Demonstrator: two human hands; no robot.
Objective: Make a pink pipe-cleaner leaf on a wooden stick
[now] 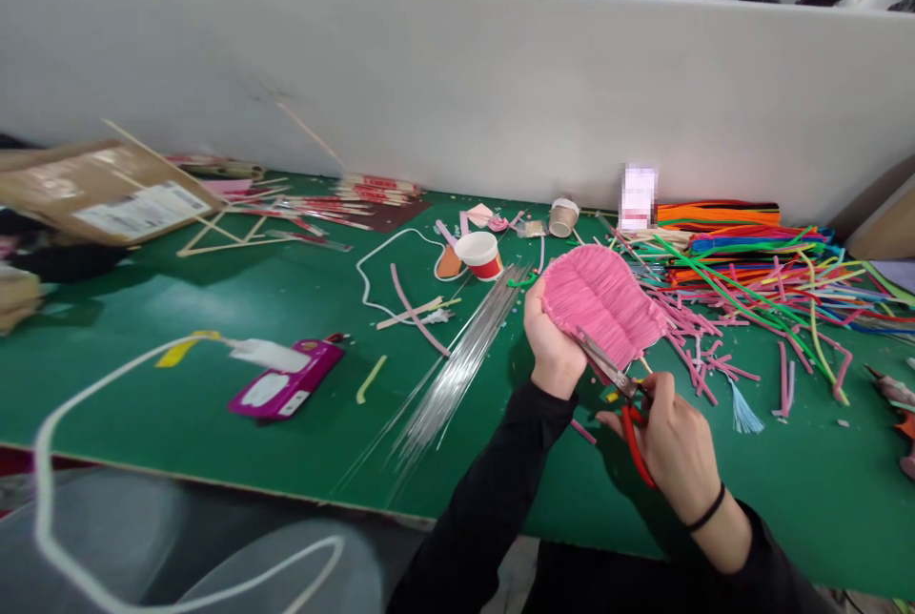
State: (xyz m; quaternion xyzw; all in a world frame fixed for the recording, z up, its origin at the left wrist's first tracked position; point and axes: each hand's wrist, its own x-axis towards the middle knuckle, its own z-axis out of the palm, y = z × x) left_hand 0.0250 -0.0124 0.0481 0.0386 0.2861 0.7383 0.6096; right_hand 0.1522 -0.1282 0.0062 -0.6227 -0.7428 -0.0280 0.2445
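Observation:
My left hand [554, 347] grips a pink, heart-like piece [600, 295] that looks made of pipe cleaners laid side by side, holding it up above the green table. Red-handled scissors [635, 442] are in my right hand [676, 438], whose fingers are closed round the handles. Their metal blades lie against the lower left edge of the pink piece; whether they cut into it I cannot tell. Pink pipe-cleaner offcuts [704, 361] are strewn to the right of the piece. The fingers of my left hand are mostly hidden behind it.
A bundle of thin metal wires [457, 366] lies left of my hands. Behind stands a paper cup [480, 255]. Coloured pipe cleaners [750, 247] are piled at the right. Farther left are a purple phone-like case [290, 380], a white cable [107, 361] and a cardboard box [107, 190].

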